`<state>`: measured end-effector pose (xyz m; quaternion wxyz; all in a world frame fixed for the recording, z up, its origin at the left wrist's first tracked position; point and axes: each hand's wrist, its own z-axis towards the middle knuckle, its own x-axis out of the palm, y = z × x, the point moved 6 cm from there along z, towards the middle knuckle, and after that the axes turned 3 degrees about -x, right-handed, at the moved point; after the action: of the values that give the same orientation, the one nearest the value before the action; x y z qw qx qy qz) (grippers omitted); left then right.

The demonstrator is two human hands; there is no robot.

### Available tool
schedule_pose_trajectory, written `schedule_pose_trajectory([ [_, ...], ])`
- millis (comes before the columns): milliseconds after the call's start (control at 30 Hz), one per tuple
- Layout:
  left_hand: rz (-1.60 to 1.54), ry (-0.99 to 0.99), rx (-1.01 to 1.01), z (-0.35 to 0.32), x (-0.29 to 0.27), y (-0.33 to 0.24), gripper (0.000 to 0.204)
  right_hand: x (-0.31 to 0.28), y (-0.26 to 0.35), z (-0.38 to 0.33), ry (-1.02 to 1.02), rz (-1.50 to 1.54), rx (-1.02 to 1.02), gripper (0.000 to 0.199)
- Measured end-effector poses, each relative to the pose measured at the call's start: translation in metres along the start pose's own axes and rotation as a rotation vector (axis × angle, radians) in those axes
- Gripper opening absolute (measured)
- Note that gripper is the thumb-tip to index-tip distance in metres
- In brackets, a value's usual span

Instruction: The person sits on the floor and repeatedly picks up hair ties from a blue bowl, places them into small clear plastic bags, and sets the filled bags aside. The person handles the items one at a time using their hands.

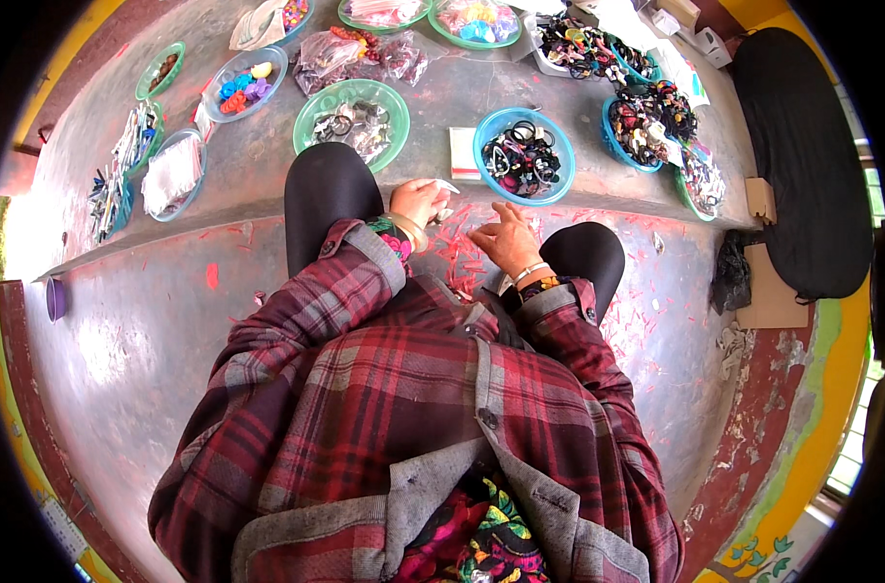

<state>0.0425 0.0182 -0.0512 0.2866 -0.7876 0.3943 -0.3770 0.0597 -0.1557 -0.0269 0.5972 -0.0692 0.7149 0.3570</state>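
Between my knees, my left hand point(418, 202) is closed around a small white piece point(446, 186) that pokes out past its fingertips; what kind of thing it is cannot be made out. My right hand point(510, 241) hovers a little to the right, fingers bent and apart, with nothing visible in them. Thin red scraps point(452, 243) lie scattered on the floor below both hands. Beyond them on the raised ledge are a green basket point(303, 124) of black rings and clear packets and a blue basket point(480, 160) full of dark hair ties.
More baskets line the ledge: a blue one point(209, 102) with coloured pieces, one with white packets point(173, 175), and one of mixed hair ties point(609, 141) at right. Bagged red items point(335, 58) lie farther back. A black oval object point(802, 165) and a black bag point(734, 272) are at right.
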Motion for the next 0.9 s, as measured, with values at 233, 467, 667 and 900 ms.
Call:
schedule_pose_trajectory([
  [233, -0.012, 0.002, -0.018, -0.001, 0.000, 0.000, 0.023, -0.007, 0.004, -0.002, 0.024, -0.059, 0.090, 0.035],
  [467, -0.008, 0.016, -0.006, 0.002, 0.000, 0.002, 0.022, 0.001, -0.010, 0.002, 0.120, 0.372, 0.074, 0.038],
  [667, 0.016, -0.002, 0.010, 0.007, -0.006, 0.005, 0.021, -0.006, -0.001, -0.002, 0.155, -0.248, 0.151, 0.029],
  [900, 0.026, 0.002, -0.007, 0.003, -0.001, 0.003, 0.022, -0.009, -0.027, 0.007, 0.027, 0.800, 0.201, 0.037],
])
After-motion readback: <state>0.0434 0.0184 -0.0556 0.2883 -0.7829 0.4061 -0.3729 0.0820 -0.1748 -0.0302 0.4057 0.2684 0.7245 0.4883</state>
